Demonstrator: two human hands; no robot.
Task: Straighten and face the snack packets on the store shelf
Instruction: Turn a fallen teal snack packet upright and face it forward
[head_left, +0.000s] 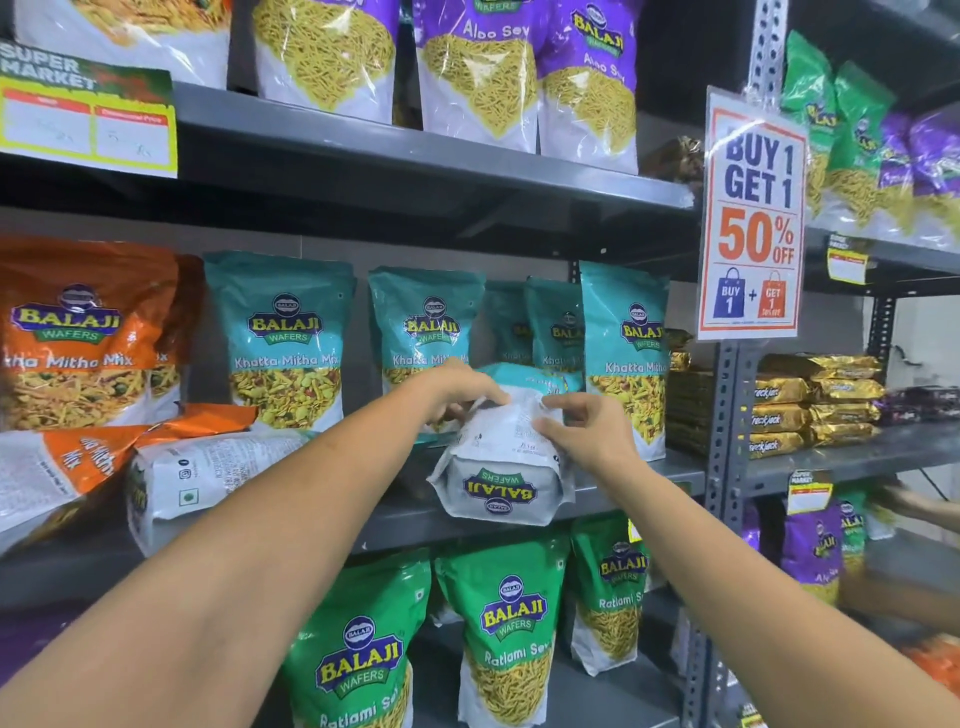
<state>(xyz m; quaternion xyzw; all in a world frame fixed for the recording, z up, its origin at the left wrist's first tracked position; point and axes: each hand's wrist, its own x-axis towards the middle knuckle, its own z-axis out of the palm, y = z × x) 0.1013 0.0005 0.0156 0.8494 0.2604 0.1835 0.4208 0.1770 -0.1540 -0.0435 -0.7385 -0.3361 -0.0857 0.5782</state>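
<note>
both hands up at the middle shelf (649, 470), closed on one teal packet (501, 457) that lies tipped over, bottom gusset toward the camera with its balaji logo upside down, white back panel upward. left hand (462, 397) pinching the packet's upper back at about 11 o'clock of it, fingers curled onto the white film; right hand (582, 431) gripping the same packet from 2 o'clock, thumb and fingertips pressed on the printed back. packet resting at the shelf's front edge, its base overhanging the lip a little.

behind it, at 12 o'clock, a row of upright teal khatta mitha packets (285, 338) facing forward, one tall one just at 3 o'clock of the right hand. at 9 o'clock, orange khatta mitha mix packets (78, 332) upright at the back, with two more fallen packets (208, 467) lying flat in front, backs up, one orange end tilted across another.

upper shelf at 12 o'clock carrying purple aloo sev packets (587, 78). lower shelf at 6 o'clock holding green ratlami sev packets (509, 623), upright and facing out. at 2 o'clock, a "buy 1 get 1 50% off" sign (753, 218) hanging on the grey upright; beyond it at 3 o'clock, stacked gold packs (815, 400) on the neighbouring shelf. far right edge at 4 o'clock, another person's hand (919, 504), blurred.
</note>
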